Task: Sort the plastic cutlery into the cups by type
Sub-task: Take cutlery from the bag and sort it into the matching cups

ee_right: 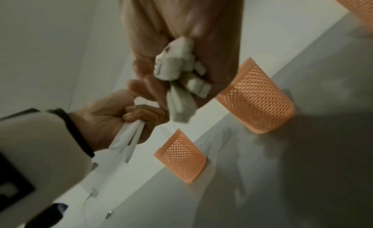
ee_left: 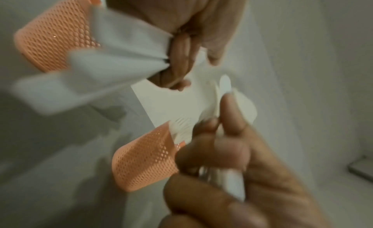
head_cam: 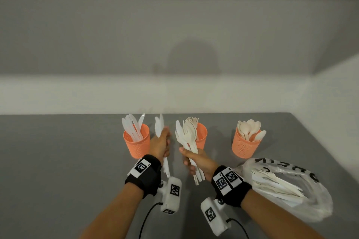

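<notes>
Three orange mesh cups stand in a row: the left cup (head_cam: 137, 144) holds knives, the middle cup (head_cam: 202, 135) holds forks, and the right cup (head_cam: 245, 146) holds spoons. My left hand (head_cam: 160, 146) grips a few white knives (head_cam: 159, 126) upright between the left and middle cups. My right hand (head_cam: 194, 161) grips a bundle of forks and knives (head_cam: 187, 137) in front of the middle cup and partly hides it. In the right wrist view the bundle's handle ends (ee_right: 181, 68) stick out of my fist. The left wrist view is blurred.
A clear plastic bag (head_cam: 287, 186) with more white cutlery lies on the grey table (head_cam: 58, 161) at the right, near my right forearm. A white wall runs behind the cups and along the table's right side. Cables hang from both wrist cameras.
</notes>
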`<move>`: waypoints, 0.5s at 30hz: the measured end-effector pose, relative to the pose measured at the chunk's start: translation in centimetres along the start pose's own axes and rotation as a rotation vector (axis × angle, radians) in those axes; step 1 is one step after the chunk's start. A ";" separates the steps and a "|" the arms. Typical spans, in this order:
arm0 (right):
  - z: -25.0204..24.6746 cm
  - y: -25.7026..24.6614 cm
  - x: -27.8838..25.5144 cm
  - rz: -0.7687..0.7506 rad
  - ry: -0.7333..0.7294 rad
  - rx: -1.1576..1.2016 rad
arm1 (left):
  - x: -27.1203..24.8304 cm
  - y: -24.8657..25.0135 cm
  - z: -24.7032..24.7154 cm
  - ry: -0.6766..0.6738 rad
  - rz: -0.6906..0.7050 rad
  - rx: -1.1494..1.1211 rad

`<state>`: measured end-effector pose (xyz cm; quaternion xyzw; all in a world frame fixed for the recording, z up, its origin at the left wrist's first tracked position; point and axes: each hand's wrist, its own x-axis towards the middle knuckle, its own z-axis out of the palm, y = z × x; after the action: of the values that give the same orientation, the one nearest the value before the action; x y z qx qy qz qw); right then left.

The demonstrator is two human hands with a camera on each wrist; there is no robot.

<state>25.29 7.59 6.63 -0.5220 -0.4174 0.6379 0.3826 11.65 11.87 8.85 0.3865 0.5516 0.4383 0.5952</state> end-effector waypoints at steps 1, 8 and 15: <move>0.0 0.1 0.1 -0.010 0.022 0.014 | 0.1 0.1 -0.2 0.038 -0.009 -0.031; 0.6 0.2 0.4 0.002 0.077 -0.026 | -0.7 0.7 0.4 0.019 0.123 0.031; 0.9 -0.2 0.5 0.026 0.028 -0.024 | -0.8 0.7 0.9 0.095 0.252 0.109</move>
<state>24.38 8.00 6.77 -0.5410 -0.4129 0.6303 0.3736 12.44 11.35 9.83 0.4633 0.5494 0.4967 0.4866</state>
